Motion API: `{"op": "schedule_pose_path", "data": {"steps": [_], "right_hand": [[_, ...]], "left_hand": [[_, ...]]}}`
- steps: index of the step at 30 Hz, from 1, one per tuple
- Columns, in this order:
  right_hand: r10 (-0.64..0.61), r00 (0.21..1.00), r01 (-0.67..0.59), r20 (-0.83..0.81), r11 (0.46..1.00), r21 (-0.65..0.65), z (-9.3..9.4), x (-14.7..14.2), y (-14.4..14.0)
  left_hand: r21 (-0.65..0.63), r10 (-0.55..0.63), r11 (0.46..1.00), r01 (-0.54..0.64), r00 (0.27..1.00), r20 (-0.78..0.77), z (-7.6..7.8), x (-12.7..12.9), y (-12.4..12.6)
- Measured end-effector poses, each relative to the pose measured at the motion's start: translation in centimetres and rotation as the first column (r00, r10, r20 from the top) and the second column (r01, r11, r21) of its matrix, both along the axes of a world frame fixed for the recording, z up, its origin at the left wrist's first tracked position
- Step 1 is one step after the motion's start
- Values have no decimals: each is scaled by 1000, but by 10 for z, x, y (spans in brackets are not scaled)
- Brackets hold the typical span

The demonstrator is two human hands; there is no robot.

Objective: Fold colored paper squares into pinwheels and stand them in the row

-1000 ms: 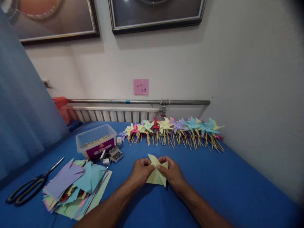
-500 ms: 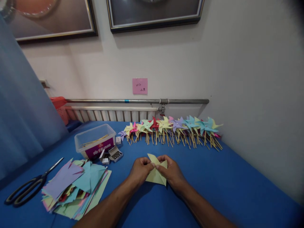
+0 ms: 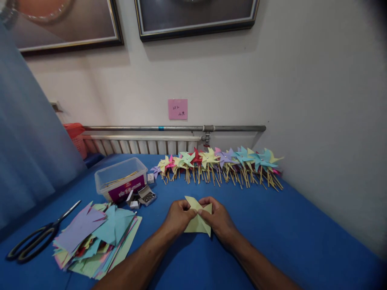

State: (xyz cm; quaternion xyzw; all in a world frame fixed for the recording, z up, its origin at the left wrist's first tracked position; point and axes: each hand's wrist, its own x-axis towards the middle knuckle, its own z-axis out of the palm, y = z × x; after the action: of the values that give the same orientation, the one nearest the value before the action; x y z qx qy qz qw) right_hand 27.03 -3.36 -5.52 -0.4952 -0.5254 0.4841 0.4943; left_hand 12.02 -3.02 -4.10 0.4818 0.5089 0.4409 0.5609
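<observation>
A pale yellow-green paper pinwheel blade piece [image 3: 198, 226] is held between my two hands, low over the blue tabletop. My left hand [image 3: 178, 215] pinches its left side, thumb pressed near the centre. My right hand [image 3: 219, 217] grips the right side, its thumb also at the middle where corners fold in. Pointed flaps stick up at the top and right of the sheet. The fingers behind the paper are partly hidden.
Many finished paper pinwheels [image 3: 208, 159] on sticks lie along the wall. To the left are a plastic tub [image 3: 99, 181] with sticks, a small box of pins [image 3: 148, 197], a pile of cut paper [image 3: 81, 229] and black-handled scissors [image 3: 36, 241]. A radiator pipe [image 3: 136, 128] runs behind.
The paper has shifted very slightly left, and my left thumb has moved a little off the centre. My right hand keeps its grip, and everything else stays put.
</observation>
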Motion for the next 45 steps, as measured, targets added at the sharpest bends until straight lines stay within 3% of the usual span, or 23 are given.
{"op": "schedule_pose_path", "data": {"steps": [7, 10, 17, 25, 32, 45], "right_hand": [[58, 982, -64, -181, 998, -26, -1, -1, 1], [109, 955, -115, -274, 993, -7, -2, 0, 1], [164, 929, -165, -333, 986, 25, 1, -2, -1], [192, 968, -177, -159, 978, 109, 2, -1, -4], [83, 997, -83, 13, 992, 99, 2, -1, -3], [-79, 987, 76, 142, 997, 28, -7, -6, -3]], "left_hand": [[-68, 86, 994, -83, 995, 53, 0, -3, 6], [-115, 100, 990, -83, 983, 152, 2, -8, 8], [-146, 151, 983, -113, 946, 287, 10, -12, 7], [-102, 109, 990, -93, 980, 167, 0, -10, 11], [-41, 50, 998, -48, 998, 49, -9, -5, 11], [-30, 52, 998, -52, 999, 8, -14, -2, 12]]}}
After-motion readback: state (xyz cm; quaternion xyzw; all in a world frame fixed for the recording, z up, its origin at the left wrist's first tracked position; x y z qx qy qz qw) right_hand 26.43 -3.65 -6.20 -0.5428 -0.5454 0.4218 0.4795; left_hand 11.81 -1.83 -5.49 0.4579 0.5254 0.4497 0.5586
